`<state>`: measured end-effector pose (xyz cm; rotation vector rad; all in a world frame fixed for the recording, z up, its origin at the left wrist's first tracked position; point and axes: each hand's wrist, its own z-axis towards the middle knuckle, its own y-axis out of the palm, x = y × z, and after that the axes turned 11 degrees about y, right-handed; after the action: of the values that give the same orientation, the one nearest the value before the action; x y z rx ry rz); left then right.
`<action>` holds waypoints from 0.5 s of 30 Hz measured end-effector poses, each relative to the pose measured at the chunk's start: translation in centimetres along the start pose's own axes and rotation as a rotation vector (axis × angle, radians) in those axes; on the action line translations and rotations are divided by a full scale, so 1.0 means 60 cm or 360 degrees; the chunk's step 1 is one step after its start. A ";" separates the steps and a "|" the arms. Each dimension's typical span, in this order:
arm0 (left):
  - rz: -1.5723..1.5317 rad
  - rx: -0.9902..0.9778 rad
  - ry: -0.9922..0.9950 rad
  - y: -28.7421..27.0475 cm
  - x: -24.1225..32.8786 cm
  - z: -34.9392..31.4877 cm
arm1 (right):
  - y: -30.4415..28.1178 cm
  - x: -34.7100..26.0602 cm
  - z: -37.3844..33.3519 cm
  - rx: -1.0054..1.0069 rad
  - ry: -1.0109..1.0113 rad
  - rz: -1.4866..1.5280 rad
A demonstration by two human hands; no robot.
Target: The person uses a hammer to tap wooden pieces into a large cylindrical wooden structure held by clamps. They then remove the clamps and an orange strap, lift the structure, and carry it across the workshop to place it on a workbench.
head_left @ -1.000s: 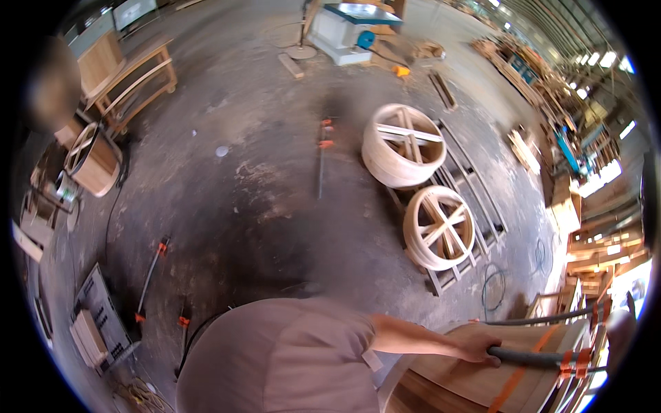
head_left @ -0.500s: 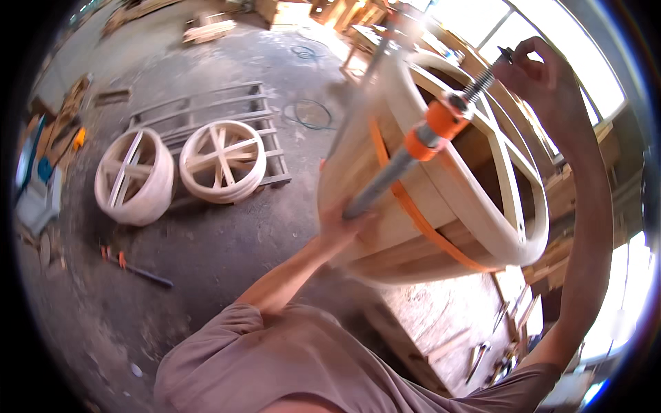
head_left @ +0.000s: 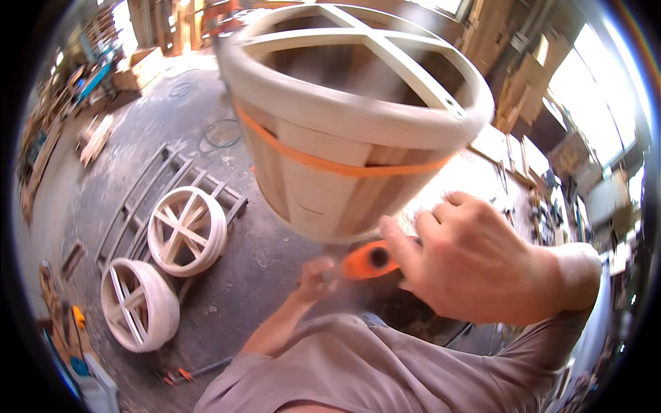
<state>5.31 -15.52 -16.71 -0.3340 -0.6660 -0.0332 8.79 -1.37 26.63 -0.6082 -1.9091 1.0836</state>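
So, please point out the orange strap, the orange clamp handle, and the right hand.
orange strap (head_left: 323,164), head view, front stretch across the staves
orange clamp handle (head_left: 368,260), head view, its round end
right hand (head_left: 475,265), head view, back of hand

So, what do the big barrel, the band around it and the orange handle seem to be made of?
Barrel: bare, unfinished wood, judging by pale vertical staves with visible joints and a matt surface. Band: probably woven strap, flat, thin and orange. Handle in the right hand: likely smooth plastic, uniformly bright orange; blur leaves it open.

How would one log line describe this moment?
right hand: grips orange clamp handle | left hand: by clamp | wooden tub: orange strap around
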 end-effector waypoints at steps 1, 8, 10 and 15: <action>-0.0180 -0.0133 -0.0001 0.015 0.004 -0.004 | 0.021 0.022 -0.022 -0.0306 -0.0030 0.0240; -0.0446 -0.0952 0.0143 0.184 0.080 -0.060 | 0.340 0.092 -0.196 -0.1686 0.0594 0.1271; -0.0441 -0.1294 0.0167 0.244 0.107 -0.097 | 0.468 0.062 -0.321 -0.1982 0.0946 0.1966; -0.0580 -0.2014 0.0347 0.410 0.173 -0.204 | 0.721 -0.178 -0.613 -0.1688 0.1207 0.2923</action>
<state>24.18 4.69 -26.59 -1.3955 -0.4053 -0.8521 45.91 29.56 -5.00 -3.0785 -0.6490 0.3053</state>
